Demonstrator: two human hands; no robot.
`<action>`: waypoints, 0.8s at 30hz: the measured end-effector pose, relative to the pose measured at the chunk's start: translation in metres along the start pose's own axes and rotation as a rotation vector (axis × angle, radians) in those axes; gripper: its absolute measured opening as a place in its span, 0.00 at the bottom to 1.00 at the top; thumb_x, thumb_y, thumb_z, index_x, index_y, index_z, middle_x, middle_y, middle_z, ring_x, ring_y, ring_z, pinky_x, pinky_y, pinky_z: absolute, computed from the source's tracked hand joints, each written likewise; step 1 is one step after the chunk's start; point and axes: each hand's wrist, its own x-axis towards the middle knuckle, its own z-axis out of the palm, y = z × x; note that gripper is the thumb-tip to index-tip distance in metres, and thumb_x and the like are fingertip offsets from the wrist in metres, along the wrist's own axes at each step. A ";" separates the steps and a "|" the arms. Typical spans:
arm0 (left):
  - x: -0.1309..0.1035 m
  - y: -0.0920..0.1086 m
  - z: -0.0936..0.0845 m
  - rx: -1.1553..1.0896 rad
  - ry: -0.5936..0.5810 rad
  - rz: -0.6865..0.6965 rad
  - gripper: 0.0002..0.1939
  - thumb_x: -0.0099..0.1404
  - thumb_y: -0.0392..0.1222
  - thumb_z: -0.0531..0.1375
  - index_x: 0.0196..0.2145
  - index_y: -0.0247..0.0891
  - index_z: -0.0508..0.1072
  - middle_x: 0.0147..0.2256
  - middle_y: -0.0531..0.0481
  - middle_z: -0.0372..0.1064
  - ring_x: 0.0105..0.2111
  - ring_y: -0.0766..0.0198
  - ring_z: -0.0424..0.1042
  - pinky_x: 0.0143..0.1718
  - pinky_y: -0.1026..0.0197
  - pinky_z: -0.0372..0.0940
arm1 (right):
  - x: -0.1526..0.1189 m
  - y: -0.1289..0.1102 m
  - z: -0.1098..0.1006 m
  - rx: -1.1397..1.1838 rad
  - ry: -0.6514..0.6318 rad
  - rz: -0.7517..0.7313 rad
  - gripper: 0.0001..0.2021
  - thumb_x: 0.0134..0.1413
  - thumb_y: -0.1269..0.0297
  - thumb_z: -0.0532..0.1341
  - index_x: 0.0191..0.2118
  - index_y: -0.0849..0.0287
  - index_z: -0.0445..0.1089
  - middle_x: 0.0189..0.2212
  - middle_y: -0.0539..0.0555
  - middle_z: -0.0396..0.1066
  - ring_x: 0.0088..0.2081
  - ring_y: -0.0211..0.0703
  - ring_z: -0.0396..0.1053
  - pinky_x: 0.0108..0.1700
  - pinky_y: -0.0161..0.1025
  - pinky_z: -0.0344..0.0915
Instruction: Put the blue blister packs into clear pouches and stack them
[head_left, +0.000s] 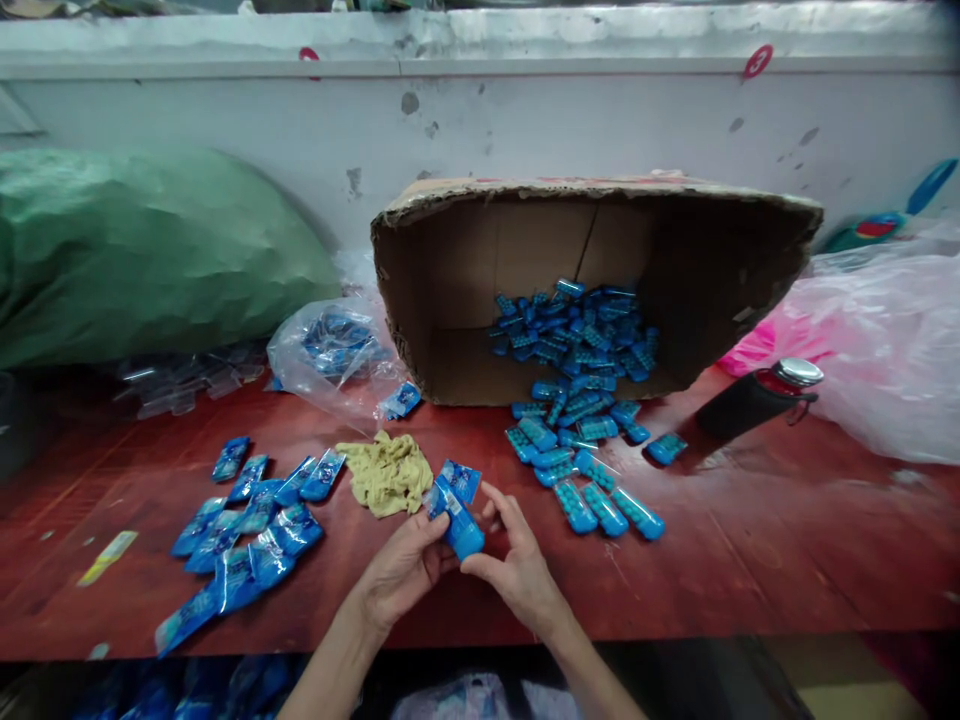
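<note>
Near the front edge of the red table, my left hand (411,565) is closed on a small blue packet (459,525), thumb on top. The packet's rounded lower end points down and right. My right hand (514,560) is beside it, thumb at the packet's lower end and index finger raised, fingers apart. A flat blue wrapper (461,480) lies just behind the packet. Left of my hands is a group of blue wrapped packets (259,508). To the right, several blue clear-topped packs (600,508) lie loose, spilling from a cardboard box (442,365).
A crumpled yellow cloth (388,474) lies behind my left hand. A dark bottle (750,400) leans at the right, near pink and clear plastic bags (885,350). At the left are a green sack (150,255), a clear bag (330,345) of blue wrappers and a yellow strip (109,558).
</note>
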 end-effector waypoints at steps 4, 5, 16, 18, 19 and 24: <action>0.001 -0.004 -0.002 -0.009 -0.085 -0.072 0.11 0.53 0.34 0.59 0.36 0.34 0.71 0.29 0.44 0.73 0.30 0.58 0.73 0.31 0.61 0.65 | 0.006 -0.008 -0.009 0.041 -0.158 -0.017 0.42 0.30 0.71 0.70 0.56 0.47 0.54 0.54 0.52 0.57 0.55 0.50 0.54 0.56 0.47 0.52; 0.002 -0.007 -0.003 -0.008 -0.107 -0.092 0.12 0.53 0.34 0.60 0.38 0.34 0.70 0.30 0.43 0.73 0.31 0.57 0.73 0.30 0.61 0.65 | 0.007 -0.010 -0.010 0.089 -0.222 0.013 0.42 0.32 0.71 0.69 0.57 0.46 0.52 0.55 0.52 0.56 0.56 0.49 0.53 0.55 0.46 0.53; 0.008 -0.022 -0.011 -0.135 -0.276 -0.105 0.14 0.52 0.39 0.61 0.39 0.34 0.72 0.34 0.45 0.75 0.34 0.59 0.73 0.30 0.64 0.66 | 0.008 -0.011 -0.014 0.249 -0.405 0.119 0.42 0.33 0.73 0.69 0.57 0.47 0.53 0.54 0.50 0.59 0.55 0.47 0.55 0.56 0.43 0.52; 0.007 -0.022 -0.007 -0.124 -0.247 -0.098 0.12 0.52 0.39 0.61 0.37 0.34 0.73 0.32 0.46 0.75 0.32 0.61 0.73 0.29 0.65 0.66 | 0.008 -0.011 -0.013 0.255 -0.404 0.126 0.41 0.33 0.74 0.68 0.56 0.47 0.53 0.53 0.50 0.60 0.53 0.47 0.58 0.54 0.43 0.54; 0.007 -0.021 -0.006 -0.115 -0.232 -0.096 0.11 0.53 0.39 0.61 0.36 0.34 0.73 0.31 0.47 0.75 0.31 0.62 0.73 0.29 0.66 0.66 | 0.008 -0.010 -0.013 0.265 -0.401 0.133 0.41 0.33 0.75 0.68 0.56 0.47 0.53 0.52 0.50 0.61 0.52 0.47 0.59 0.53 0.43 0.56; 0.008 -0.020 -0.003 -0.072 -0.226 -0.094 0.12 0.55 0.39 0.59 0.37 0.34 0.73 0.30 0.45 0.75 0.32 0.60 0.73 0.30 0.64 0.66 | 0.008 -0.011 -0.011 0.327 -0.399 0.137 0.40 0.35 0.76 0.67 0.56 0.47 0.53 0.49 0.50 0.63 0.49 0.45 0.62 0.50 0.41 0.60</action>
